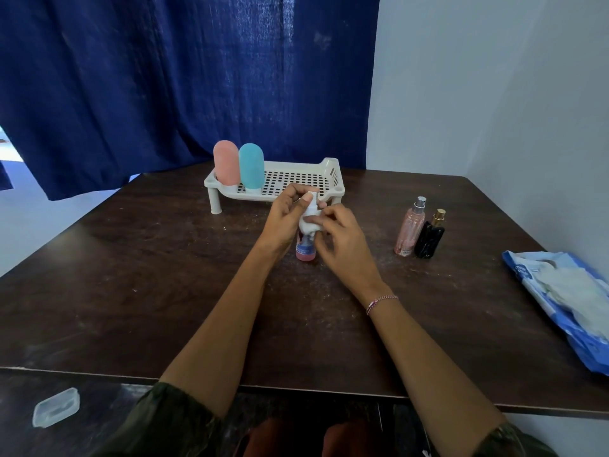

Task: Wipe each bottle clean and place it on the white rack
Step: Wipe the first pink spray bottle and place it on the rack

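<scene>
A small pink spray bottle (305, 250) with a blue label stands on the dark table in front of the white rack (296, 179). My left hand (285, 214) grips its white top. My right hand (342, 240) presses a white wipe (309, 222) against the bottle's upper part, fingers curled round the wipe. A pink bottle (226, 163) and a teal bottle (251, 166) stand upside down at the rack's left end. A pale pink spray bottle (409, 229) and a black bottle (429, 239) with a gold cap stand together on the table to the right.
A blue pack of wipes (560, 305) lies open at the table's right edge. A clear plastic lid (56, 407) sits on a lower surface at the bottom left. A dark blue curtain hangs behind the table (164, 291); a white wall is at the right.
</scene>
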